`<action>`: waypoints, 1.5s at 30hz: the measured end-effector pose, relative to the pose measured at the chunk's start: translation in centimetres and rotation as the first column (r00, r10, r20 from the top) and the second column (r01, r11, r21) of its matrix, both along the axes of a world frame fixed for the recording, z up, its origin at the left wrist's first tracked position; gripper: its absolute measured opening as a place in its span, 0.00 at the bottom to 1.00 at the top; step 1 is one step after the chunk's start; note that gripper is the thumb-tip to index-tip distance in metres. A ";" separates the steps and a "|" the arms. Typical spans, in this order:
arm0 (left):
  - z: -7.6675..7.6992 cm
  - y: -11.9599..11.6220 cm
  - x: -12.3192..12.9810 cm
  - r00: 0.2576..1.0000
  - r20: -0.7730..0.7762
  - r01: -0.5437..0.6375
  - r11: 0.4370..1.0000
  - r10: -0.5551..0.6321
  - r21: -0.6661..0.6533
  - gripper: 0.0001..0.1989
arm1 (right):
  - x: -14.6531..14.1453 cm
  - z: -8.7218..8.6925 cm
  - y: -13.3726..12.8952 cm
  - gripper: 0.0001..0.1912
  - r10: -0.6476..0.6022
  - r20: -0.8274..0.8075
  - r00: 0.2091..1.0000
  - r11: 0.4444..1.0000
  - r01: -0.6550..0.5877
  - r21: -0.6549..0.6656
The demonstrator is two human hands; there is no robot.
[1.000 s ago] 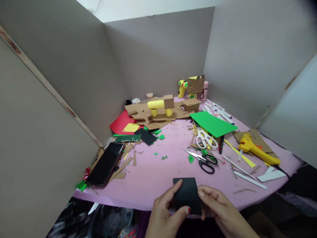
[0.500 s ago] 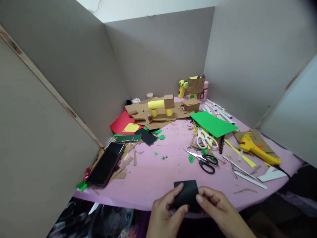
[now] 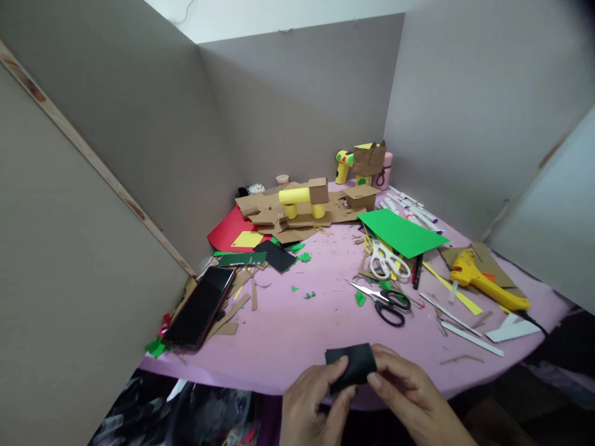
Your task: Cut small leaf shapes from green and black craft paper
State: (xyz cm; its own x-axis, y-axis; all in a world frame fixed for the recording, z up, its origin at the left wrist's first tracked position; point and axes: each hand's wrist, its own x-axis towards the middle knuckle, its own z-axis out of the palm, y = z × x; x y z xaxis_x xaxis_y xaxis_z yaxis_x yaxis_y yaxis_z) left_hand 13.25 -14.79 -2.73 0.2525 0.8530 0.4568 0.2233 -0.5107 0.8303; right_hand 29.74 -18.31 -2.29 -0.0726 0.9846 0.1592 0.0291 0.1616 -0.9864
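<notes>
Between both hands, over the table's front edge, is a folded piece of black paper (image 3: 354,362). My left hand (image 3: 312,396) pinches its left side, thumb on the front face. The right edge is gripped by my right hand (image 3: 409,387), thumb and fingers closed on it. Beyond the hands lie black-handled scissors (image 3: 388,301) with their blades pointing left. White-handled scissors (image 3: 389,260) rest behind them. A flat black paper piece (image 3: 275,256) lies further back among green scraps (image 3: 304,256).
A phone (image 3: 201,308) lies at left beside cardboard strips. A yellow glue gun (image 3: 486,282) and green sheet (image 3: 402,232) are at right. At the back stand a yellow-tube and cardboard figure (image 3: 304,197) and a pink bottle (image 3: 383,171). Grey panels (image 3: 302,99) enclose the table (image 3: 279,334).
The black paper has tilted and now looks shorter from top to bottom, its upper edge slightly lower. Both hands keep hold of it, and the left hand has shifted slightly right.
</notes>
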 end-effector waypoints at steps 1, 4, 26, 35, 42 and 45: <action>0.1 0.0 0.0 1.000 0.008 -0.013 0.999 0.013 -0.041 0.17 | 0.0 -0.1 0.0 0.09 -0.009 0.008 1.000 1.000 0.009 -0.012; 0.3 0.2 0.1 0.997 0.077 0.000 0.975 0.018 -0.222 0.17 | 0.0 -0.6 0.1 0.10 -0.070 0.036 0.997 0.996 0.073 -0.060; -0.4 1.4 0.3 0.911 0.408 0.304 0.582 0.052 -0.754 0.16 | -0.9 -0.8 -0.1 0.18 -0.050 -0.116 0.992 0.957 0.014 -0.290; -0.7 1.3 0.3 0.939 0.344 0.255 0.652 0.010 -0.714 0.16 | -0.7 -0.2 0.4 0.14 -0.085 -0.211 0.974 0.954 0.018 -0.301; -0.8 1.5 0.4 0.926 0.373 0.266 0.590 0.065 -0.762 0.19 | -0.7 0.2 0.2 0.13 -0.072 -0.225 0.972 0.963 0.009 -0.269; -0.5 1.5 0.4 0.919 0.390 0.283 0.604 0.051 -0.745 0.19 | -0.4 -0.3 0.3 0.12 -0.108 -0.163 0.981 0.965 0.064 -0.256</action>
State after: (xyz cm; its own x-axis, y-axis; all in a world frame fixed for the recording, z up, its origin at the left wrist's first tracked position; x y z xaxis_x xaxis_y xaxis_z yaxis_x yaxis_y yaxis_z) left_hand 13.65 -13.34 -3.22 0.3485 0.8914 -0.2898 -0.1662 0.3630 0.9168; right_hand 29.31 -18.00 -2.58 0.0210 0.9959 -0.0883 -0.1432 -0.0844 -0.9861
